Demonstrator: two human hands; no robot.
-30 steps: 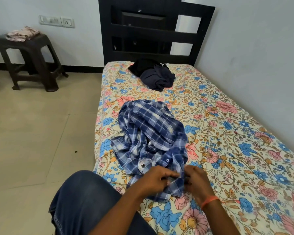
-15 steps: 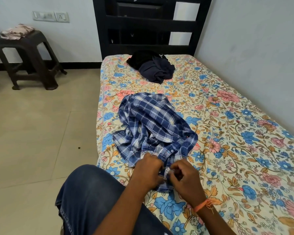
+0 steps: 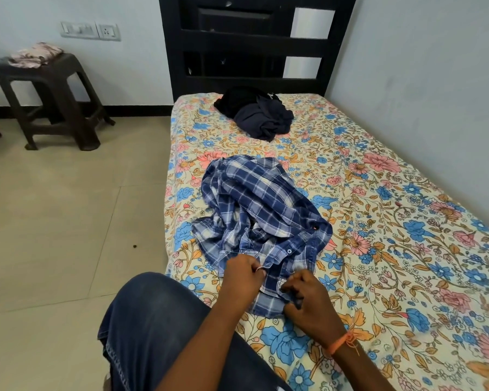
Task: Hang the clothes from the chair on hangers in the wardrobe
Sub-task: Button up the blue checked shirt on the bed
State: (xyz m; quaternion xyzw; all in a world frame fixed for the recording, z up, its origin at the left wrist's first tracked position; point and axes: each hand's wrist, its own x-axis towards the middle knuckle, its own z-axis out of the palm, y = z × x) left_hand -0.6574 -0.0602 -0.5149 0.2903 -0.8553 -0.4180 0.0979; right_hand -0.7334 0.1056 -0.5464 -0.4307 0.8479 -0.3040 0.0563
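Two hands parting the plaid shirt's front placket on the bed.
We see left hand [image 3: 242,273] and right hand [image 3: 308,299], both pinching plaid shirt [image 3: 261,210], now drawn apart: unbuttoning proceeds before hanging.

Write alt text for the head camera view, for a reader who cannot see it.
Both hands, left hand and right hand, pinch the near edge of a crumpled blue plaid shirt lying on a floral bedsheet. Dark clothes sit heaped near the headboard; a stool holding folded cloth stands at left.
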